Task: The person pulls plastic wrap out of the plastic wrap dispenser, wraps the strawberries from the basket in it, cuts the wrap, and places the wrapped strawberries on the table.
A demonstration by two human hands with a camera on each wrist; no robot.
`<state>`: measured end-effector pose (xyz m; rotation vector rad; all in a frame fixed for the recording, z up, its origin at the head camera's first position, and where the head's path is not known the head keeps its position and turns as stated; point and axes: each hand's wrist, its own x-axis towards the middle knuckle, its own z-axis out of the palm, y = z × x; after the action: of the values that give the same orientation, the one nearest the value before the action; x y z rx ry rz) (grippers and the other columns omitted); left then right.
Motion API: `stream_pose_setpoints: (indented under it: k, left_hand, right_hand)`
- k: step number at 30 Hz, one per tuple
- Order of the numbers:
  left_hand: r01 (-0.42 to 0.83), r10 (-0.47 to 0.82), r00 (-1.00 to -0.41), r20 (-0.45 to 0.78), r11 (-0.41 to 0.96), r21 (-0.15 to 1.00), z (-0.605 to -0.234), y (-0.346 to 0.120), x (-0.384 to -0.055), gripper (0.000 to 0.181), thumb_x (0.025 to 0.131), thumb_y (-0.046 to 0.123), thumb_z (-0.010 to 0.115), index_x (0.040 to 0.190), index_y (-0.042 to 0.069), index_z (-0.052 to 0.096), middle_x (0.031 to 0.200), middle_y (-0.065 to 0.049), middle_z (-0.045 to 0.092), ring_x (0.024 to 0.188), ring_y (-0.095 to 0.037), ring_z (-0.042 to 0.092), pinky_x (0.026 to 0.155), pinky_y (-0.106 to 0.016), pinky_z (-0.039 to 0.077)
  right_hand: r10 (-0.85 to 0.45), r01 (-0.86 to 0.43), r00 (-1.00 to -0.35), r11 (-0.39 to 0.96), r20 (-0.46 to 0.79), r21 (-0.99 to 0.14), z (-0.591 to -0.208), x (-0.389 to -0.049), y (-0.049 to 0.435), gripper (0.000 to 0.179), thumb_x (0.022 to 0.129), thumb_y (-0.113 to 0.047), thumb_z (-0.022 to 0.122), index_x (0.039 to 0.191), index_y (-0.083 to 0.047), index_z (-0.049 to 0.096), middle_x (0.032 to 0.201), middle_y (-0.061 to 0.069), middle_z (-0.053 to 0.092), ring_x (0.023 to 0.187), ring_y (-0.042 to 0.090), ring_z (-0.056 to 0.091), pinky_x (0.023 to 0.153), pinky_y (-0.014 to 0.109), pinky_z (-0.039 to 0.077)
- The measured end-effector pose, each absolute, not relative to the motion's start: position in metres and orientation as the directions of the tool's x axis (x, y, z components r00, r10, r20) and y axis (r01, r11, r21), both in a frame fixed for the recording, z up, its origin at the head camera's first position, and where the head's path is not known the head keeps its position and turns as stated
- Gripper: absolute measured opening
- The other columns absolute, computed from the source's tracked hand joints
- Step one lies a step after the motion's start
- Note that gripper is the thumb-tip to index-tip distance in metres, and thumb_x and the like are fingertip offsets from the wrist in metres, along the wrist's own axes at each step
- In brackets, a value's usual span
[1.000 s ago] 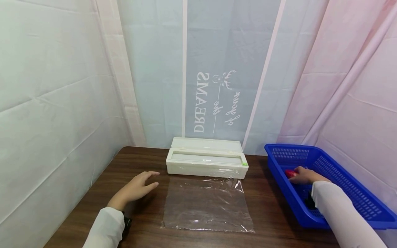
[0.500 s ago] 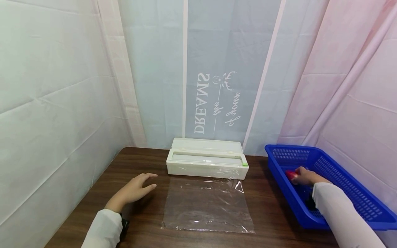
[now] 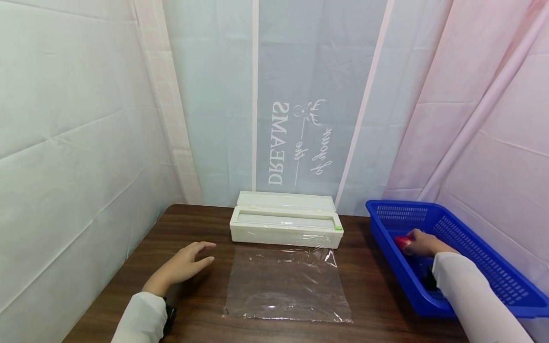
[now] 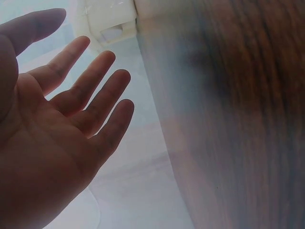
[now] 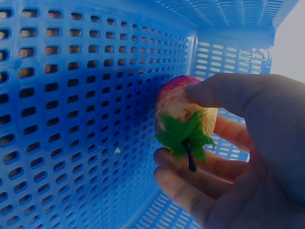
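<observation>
Inside the blue basket (image 3: 388, 257), my right hand (image 3: 424, 244) holds a red-and-cream toy fruit (image 5: 178, 102). The fruit has a green leafy cap and a dark stem, which point toward the palm side in the right wrist view. My thumb presses its upper side while the fingers curl beneath and behind it. My left hand (image 3: 182, 264) hovers over the left of the table with fingers apart, holding nothing. To its right, a sheet of clear cling film (image 3: 287, 286) lies flat on the wood, running out from a white film dispenser box (image 3: 285, 237).
The dispenser's lid (image 3: 286, 201) stands raised at the back, and a green slider (image 3: 338, 227) sits at its right end. Fabric curtains (image 3: 214, 95) enclose the brown table (image 3: 201, 216) behind and at both sides. The basket's perforated walls surround my right hand.
My left hand has drifted slightly left and toward me. My right hand stays in the basket with the fruit, which has turned and shifted a little.
</observation>
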<state>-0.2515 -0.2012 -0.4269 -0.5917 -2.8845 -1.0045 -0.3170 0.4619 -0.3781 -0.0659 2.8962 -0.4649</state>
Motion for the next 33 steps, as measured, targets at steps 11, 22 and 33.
stream_pose_setpoints:
  k: [11,22,33]
  left_hand:
    - [0.369,0.351,-0.924,0.151,0.721,0.586,-0.424,-0.201,-0.252,0.043,0.094,0.034,0.055,0.131,0.011,0.051,0.133,-0.018,0.049,0.118,-0.036,0.045,0.092,-0.061,0.042]
    - [0.357,0.347,-0.928,0.137,0.719,0.597,-0.422,-0.199,-0.25,0.046,0.094,0.042,0.053,0.131,0.015,0.051,0.132,-0.017,0.05,0.119,-0.035,0.045,0.092,-0.059,0.042]
    - [0.379,0.36,-0.92,0.158,0.71,0.594,-0.415,-0.195,-0.248,0.041,0.094,0.039,0.053,0.129,0.017,0.052,0.131,-0.014,0.051,0.121,-0.032,0.044,0.095,-0.06,0.04]
  right_hand:
    - [-0.101,-0.042,-0.983,0.936,-0.152,-0.35,-0.367,-0.31,0.46,0.053,0.081,-0.022,0.058,0.112,0.018,0.042,0.091,0.027,0.058,0.08,0.033,0.054,0.069,0.047,0.048]
    - [-0.135,-0.137,-0.99,0.947,0.03,-0.291,-0.353,-0.303,0.457,0.051,0.081,-0.024,0.06,0.111,0.016,0.05,0.089,0.03,0.062,0.08,0.035,0.057,0.069,0.049,0.048]
    - [-0.187,-0.229,-0.967,0.934,0.172,-0.273,-0.341,-0.298,0.445,0.048,0.078,-0.021,0.063,0.112,0.011,0.055,0.082,0.022,0.061,0.073,0.029,0.052,0.06,0.039,0.044]
